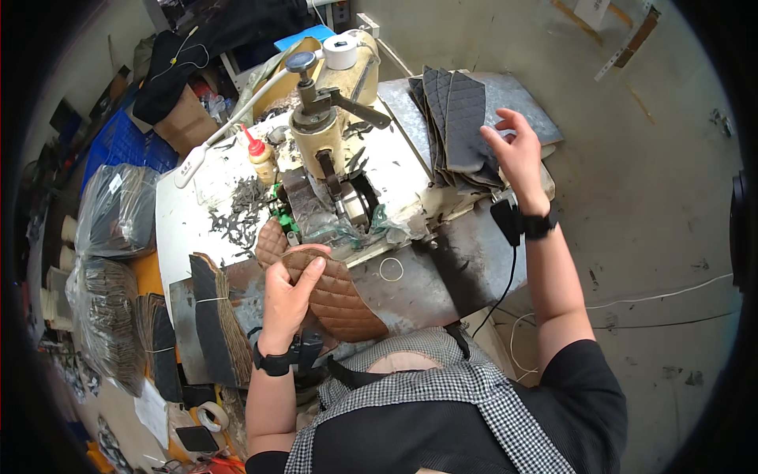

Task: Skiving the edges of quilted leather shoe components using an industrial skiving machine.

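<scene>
My left hand [290,299] pinches a brown quilted piece [344,300] between thumb and fingers, in front of the machine. The piece is flat, with diamond stitching and a curved edge, and its lower end hangs near my lap. A smaller brown quilted part [271,240] shows just beyond that hand; whether the two are joined, I cannot tell. My right hand [517,154] is raised at the right, its fingers apart and nothing in them. It is beside a fanned pile of dark grey quilted pieces [459,118] on the metal tabletop.
A cream bench machine [316,138] with a top knob and lever stands mid-table. Dark scraps [241,209] and a red-capped bottle [262,158] lie left of it. Tied stacks of dark pieces [213,316] and plastic-wrapped bundles [106,308] line the left. A rubber band [391,269] rests near the front.
</scene>
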`<state>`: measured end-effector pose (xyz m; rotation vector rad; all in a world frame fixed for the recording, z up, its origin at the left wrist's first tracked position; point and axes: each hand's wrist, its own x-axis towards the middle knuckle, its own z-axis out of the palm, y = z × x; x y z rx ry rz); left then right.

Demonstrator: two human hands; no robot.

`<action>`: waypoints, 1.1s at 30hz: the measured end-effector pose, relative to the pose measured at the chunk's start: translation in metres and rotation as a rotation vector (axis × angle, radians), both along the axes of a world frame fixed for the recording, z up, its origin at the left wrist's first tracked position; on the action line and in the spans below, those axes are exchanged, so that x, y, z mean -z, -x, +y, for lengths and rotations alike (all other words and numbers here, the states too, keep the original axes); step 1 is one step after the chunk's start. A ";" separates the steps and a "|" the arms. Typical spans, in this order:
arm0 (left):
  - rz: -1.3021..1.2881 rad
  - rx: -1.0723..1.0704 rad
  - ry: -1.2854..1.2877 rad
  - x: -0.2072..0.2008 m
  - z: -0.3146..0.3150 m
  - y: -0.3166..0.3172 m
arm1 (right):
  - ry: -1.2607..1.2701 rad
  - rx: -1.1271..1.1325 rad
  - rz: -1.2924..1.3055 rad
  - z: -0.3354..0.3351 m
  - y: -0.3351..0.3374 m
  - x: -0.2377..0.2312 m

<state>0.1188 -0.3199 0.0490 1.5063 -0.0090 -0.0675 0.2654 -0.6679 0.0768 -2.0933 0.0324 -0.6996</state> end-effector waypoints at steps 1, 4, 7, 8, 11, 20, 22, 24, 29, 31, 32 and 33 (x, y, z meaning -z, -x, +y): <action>0.004 -0.005 0.001 -0.001 0.000 0.000 | 0.115 -0.003 -0.162 0.016 0.017 -0.011; 0.001 -0.016 0.216 -0.011 0.000 0.000 | 0.246 -0.362 -0.307 0.073 0.067 -0.013; -0.007 -0.038 0.331 -0.013 -0.017 -0.012 | -0.089 -0.950 0.144 0.117 0.115 0.009; -0.008 -0.030 0.360 -0.012 -0.019 -0.013 | 0.200 -1.107 -0.114 0.117 0.119 0.019; -0.054 -0.137 0.338 -0.007 -0.022 -0.013 | 0.255 -1.284 -0.263 0.116 0.120 0.032; 0.013 -0.146 -0.100 0.027 -0.005 -0.013 | -0.654 -1.262 0.390 0.104 0.080 0.072; -0.056 -0.259 -0.142 0.030 -0.006 -0.015 | -0.674 -1.244 0.410 0.108 0.074 0.074; -0.015 -0.251 -0.160 0.025 -0.006 -0.015 | -0.770 -1.216 0.412 0.113 0.070 0.078; -0.034 -0.083 -0.120 0.024 -0.018 -0.016 | -0.869 -1.063 0.368 0.102 0.069 0.059; -0.063 -0.048 -0.073 0.031 -0.021 -0.015 | -0.731 -1.038 0.262 0.093 0.073 0.051; -0.064 -0.053 -0.070 0.031 -0.020 -0.016 | -0.599 -0.976 0.245 0.088 0.080 0.049; -0.052 -0.064 -0.119 0.031 -0.015 -0.016 | -0.468 -0.913 0.230 0.085 0.088 0.045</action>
